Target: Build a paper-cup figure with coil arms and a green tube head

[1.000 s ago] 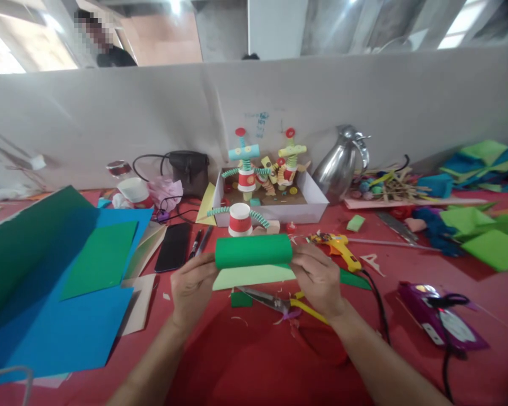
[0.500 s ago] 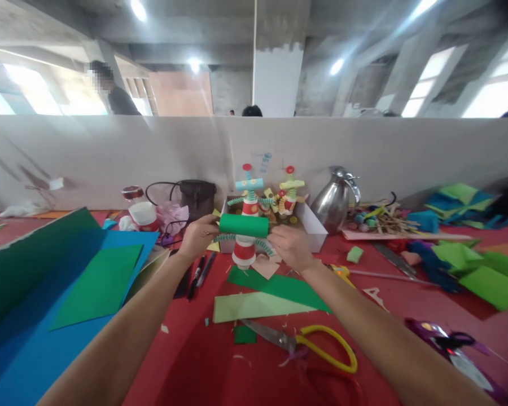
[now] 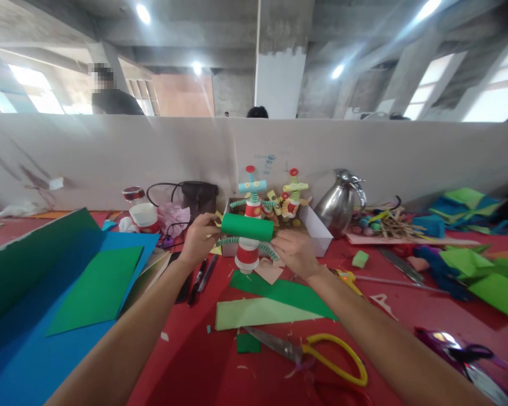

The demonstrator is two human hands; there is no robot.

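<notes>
Between my two hands is a green paper tube (image 3: 248, 227), held up level above the table. My left hand (image 3: 200, 238) is closed on its left end. At the right end, the fingers of my right hand (image 3: 295, 251) are closed on the tube. Just behind it stands a paper-cup figure (image 3: 246, 257) with a light blue roll for a head and green spring arms; the tube hides part of its body. Below lie a dark green paper strip (image 3: 283, 291), a pale green strip (image 3: 260, 313) and scissors with yellow handles (image 3: 336, 358).
A second cup figure (image 3: 292, 203) stands in a white box (image 3: 322, 234). A metal jug (image 3: 339, 203) is right of it. Pens (image 3: 201, 280) lie left of centre, blue and green sheets (image 3: 97, 287) further left. A glue gun (image 3: 347, 279) and coloured scraps are on the right.
The green tube has tilted slightly, its right end now lower. My hands keep their hold on its ends, and the whole view has shifted a little.
</notes>
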